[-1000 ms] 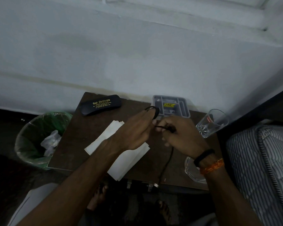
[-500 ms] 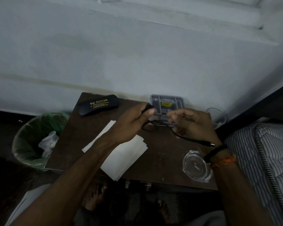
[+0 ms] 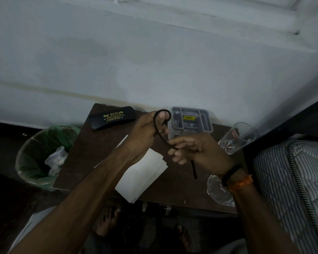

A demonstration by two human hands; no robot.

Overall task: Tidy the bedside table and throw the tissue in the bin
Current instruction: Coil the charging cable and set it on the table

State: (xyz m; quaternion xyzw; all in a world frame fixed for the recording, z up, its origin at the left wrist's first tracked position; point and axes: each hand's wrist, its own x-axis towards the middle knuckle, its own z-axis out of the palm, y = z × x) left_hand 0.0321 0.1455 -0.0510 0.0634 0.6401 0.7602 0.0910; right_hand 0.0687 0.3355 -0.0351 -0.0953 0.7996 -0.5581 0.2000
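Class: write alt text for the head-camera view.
Both hands, left hand and right hand, hold a black cable looped over a dark bedside table with a spectacle case, folded tissue and drinking glass.

wall (image 3: 154,52): pale, dim | floor (image 3: 2,198): dark | striped mattress (image 3: 301,180): right

Dark wood table (image 3: 92,162), matt; white paper sheets (image 3: 145,176); clear glass tumbler (image 3: 237,138); grey plastic organiser (image 3: 191,118); matt black cord (image 3: 161,132).
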